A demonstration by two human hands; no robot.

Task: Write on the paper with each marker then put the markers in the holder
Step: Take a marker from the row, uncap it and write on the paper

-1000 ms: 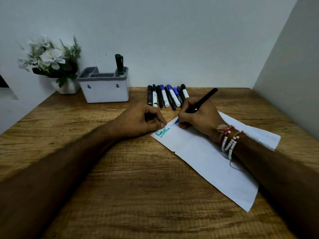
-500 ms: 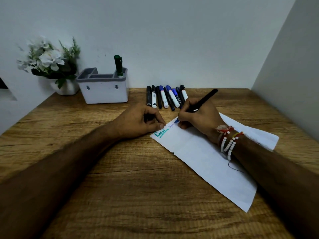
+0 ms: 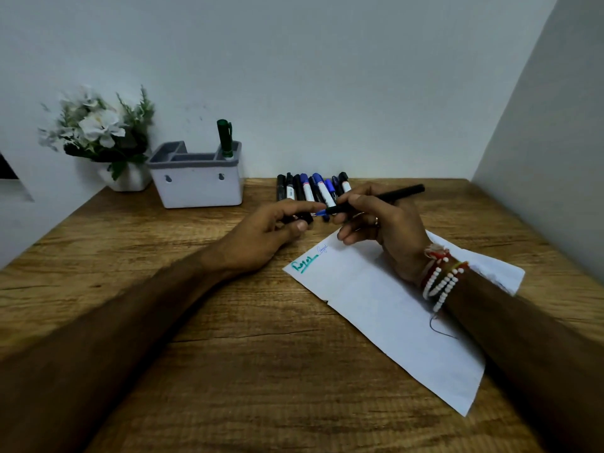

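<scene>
Left fingers (image 3: 294, 209): curled, with the forefinger stretched toward 3 o'clock. Thumb and fingers pinch a small dark piece, by its look the cap (image 3: 295, 220); it is partly hidden, so not certain.

Right fingers (image 3: 362, 207): clasped round a slim black marker (image 3: 385, 197), held near level above the far corner of the paper (image 3: 376, 305). Its bare blue tip points to 9 o'clock, almost at the left forefinger.

Layout, from the hands:
- Holder (image 3: 196, 188) at 10 o'clock, well apart, with one green marker (image 3: 224, 138) upright in its right compartment.
- Row (image 3: 310, 191) of loose markers at 12 o'clock, just behind the knuckles.
- Writing (image 3: 304, 265) at 6 o'clock.

Risks (judgement):
- If the cap meets the tip off-axis, ink goes onto the left forefinger.
- A knuckle nudging the row would set markers rolling across the surface (image 3: 228, 354).
- If the tip dips while uncapped, it leaves a stray mark on the paper.
- On the reach to the holder, the marker could knock the green one.
</scene>
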